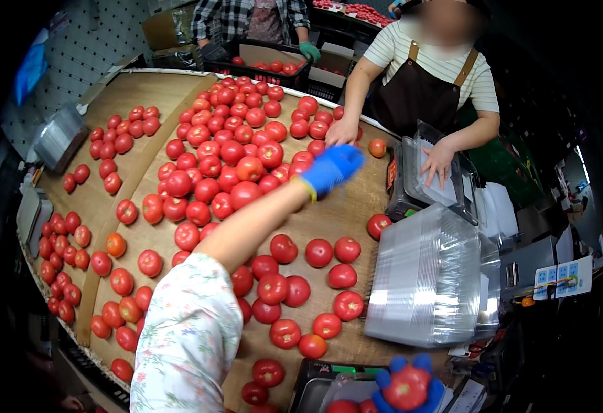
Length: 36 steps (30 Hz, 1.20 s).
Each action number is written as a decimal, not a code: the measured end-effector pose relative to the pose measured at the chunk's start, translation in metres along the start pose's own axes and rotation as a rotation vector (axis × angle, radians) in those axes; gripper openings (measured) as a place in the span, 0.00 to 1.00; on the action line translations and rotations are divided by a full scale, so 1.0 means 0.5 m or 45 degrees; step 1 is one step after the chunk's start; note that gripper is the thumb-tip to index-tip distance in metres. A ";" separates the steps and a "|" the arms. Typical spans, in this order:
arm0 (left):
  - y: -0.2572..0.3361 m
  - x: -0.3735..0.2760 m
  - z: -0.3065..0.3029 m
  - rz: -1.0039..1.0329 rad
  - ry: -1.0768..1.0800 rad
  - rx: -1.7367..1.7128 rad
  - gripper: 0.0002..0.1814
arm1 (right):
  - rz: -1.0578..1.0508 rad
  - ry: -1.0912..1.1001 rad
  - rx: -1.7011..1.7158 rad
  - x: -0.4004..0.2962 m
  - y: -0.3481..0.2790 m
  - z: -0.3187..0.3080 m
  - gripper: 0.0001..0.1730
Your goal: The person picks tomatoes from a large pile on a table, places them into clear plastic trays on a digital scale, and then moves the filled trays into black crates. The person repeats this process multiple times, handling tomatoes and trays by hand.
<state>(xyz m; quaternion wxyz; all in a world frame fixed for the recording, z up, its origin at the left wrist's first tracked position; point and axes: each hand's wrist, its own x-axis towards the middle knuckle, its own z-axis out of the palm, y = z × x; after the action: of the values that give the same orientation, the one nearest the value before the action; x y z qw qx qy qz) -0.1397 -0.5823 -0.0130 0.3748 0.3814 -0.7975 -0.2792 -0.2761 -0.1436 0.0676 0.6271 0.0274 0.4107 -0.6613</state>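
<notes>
My left hand (335,168), in a blue glove with a yellow cuff edge, reaches across the wooden table (342,211) to the right edge of a large heap of red tomatoes (231,152). It is blurred and seen from the back, so whatever is under its fingers is hidden. At the bottom right, my right hand (435,395), also gloved in blue, cups a tomato (407,387). This hand is beside a digital scale (311,382), where a clear plastic tray (335,390) has tomatoes in it. Between my arms lie several loose tomatoes (273,289).
Stacked clear plastic trays (425,279) stand on the right. Beyond them, a co-worker's hand (438,165) rests on trays on a second scale (399,204); their other hand (342,132) touches the tomatoes near my left glove. Another person stands behind a black crate (301,77). A wooden strip (141,165) divides the table.
</notes>
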 end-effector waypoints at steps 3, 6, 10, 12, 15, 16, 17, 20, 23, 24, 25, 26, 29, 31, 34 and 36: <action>-0.275 0.087 0.016 -0.425 -0.045 0.697 0.17 | -0.334 0.380 -0.790 -0.052 -0.020 -0.060 0.29; -0.324 0.126 0.118 -0.681 -0.365 0.830 0.34 | -0.431 0.671 -1.259 -0.102 -0.038 -0.156 0.30; -0.456 0.164 0.133 -0.692 0.064 0.500 0.24 | -0.485 0.830 -0.492 -0.099 -0.007 -0.097 0.31; -0.381 0.112 0.172 -0.431 -0.249 0.779 0.21 | -0.386 0.722 -0.290 -0.115 -0.017 -0.118 0.31; -0.281 0.023 0.175 -0.356 0.149 0.066 0.27 | -0.333 0.764 -0.359 -0.171 -0.005 -0.156 0.30; -0.275 -0.011 0.169 -0.295 0.268 -0.185 0.31 | -0.323 0.534 -0.360 -0.182 -0.010 -0.165 0.30; -0.152 -0.065 0.145 -0.634 0.065 -0.759 0.28 | -0.318 0.377 -0.338 -0.198 -0.011 -0.186 0.30; -0.061 -0.283 0.121 -0.298 0.064 -1.271 0.24 | -0.358 0.331 -0.490 -0.229 -0.017 -0.172 0.27; 0.229 -0.493 -0.023 -0.769 -0.031 -1.411 0.26 | -0.490 0.220 -1.157 -0.215 -0.030 -0.242 0.40; 0.292 -0.552 -0.035 -0.717 -0.102 -1.182 0.27 | -0.576 0.156 -1.283 -0.220 -0.024 -0.247 0.40; 0.344 -0.590 -0.046 -0.613 -0.139 -0.940 0.28 | -0.695 0.047 -1.405 -0.205 -0.028 -0.244 0.41; 0.374 -0.630 -0.035 -0.371 -0.149 -0.736 0.30 | -0.765 -0.059 -1.499 -0.194 -0.035 -0.248 0.40; 0.496 -0.688 -0.004 -0.070 -0.194 -0.497 0.32 | -1.039 -0.310 -1.731 -0.121 -0.041 -0.239 0.36; 0.532 -0.691 0.046 -0.073 -0.280 -0.464 0.32 | -1.250 -0.369 -1.818 -0.085 -0.041 -0.194 0.32; 0.500 -0.678 0.132 0.393 -0.267 0.408 0.29 | -1.533 -0.233 -2.335 -0.023 -0.035 -0.223 0.27; 0.482 -0.696 0.134 0.350 -0.220 0.472 0.28 | -1.542 -0.189 -2.180 -0.064 -0.030 -0.242 0.24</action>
<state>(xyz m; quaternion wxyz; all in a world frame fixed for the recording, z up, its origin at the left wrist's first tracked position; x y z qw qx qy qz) -0.1413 -0.1538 -0.0082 0.2632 0.3065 -0.9086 -0.1060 -0.3399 -0.0497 0.0130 0.0253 -0.6755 0.6467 -0.3533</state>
